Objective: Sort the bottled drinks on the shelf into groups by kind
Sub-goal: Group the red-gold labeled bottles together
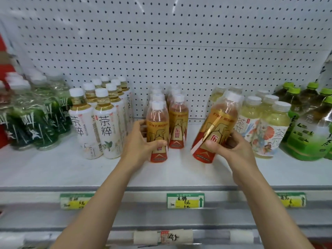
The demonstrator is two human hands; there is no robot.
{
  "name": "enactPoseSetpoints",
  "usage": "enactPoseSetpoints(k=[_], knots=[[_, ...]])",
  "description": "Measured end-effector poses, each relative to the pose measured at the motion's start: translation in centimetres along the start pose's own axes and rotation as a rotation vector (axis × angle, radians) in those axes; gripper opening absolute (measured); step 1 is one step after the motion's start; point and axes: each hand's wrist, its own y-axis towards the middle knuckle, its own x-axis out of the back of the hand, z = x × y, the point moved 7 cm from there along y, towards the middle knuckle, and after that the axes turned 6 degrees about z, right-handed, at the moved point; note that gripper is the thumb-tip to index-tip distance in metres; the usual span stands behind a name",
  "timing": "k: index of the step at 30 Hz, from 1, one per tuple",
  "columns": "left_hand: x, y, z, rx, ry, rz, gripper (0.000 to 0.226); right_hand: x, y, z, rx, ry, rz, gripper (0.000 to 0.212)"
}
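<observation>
Both grips on orange bottles (214, 126)

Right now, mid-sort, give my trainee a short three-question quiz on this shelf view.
1. True or false: the gold-and-red bottle in the right hand stands upright on the shelf.
2. What does the left hand grip? A) a white-label tea bottle B) the front gold-and-red bottle of the middle group C) a price tag
3. Fill in: the bottles at the far right have ____ caps.

Key: 1 false, it is tilted, top leaning right, in front of the pale yellow bottles. 2 B. 3 green.
</observation>
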Motion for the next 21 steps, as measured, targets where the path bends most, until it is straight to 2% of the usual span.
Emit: enactPoseSetpoints(k=[2, 6, 9, 13, 21], knots=[[-0.2, 0.3, -0.4, -0.023, 0.044, 0.022, 0.087, -1.1, 0.1, 0.2, 0.005, -0.020, 0.030, 0.064], [-0.2, 0.3, 0.1, -0.033, 0.034, 0.047, 0.091, -2.8, 0.4, -0.1, -0.002, -0.040, 0.101, 0.052], [0.0, 0.0, 1.1, -0.033, -0.038, 0.085, 0.089, -3.6, 0.6, -0.5, -0.014, -0.095, 0.150, 0.059], [0.2, -0.2, 1.8, -0.042, -0.121, 0.112, 0.078, -5.0, 1.2, -1.1, -0.023, -0.181, 0.220, 0.057], [0.3, 0.0, 2.6, -0.025, -0.224, 0.144, 0.083, -7.0, 2.8, -2.3, 0.003, -0.293, 0.246, 0.066]])
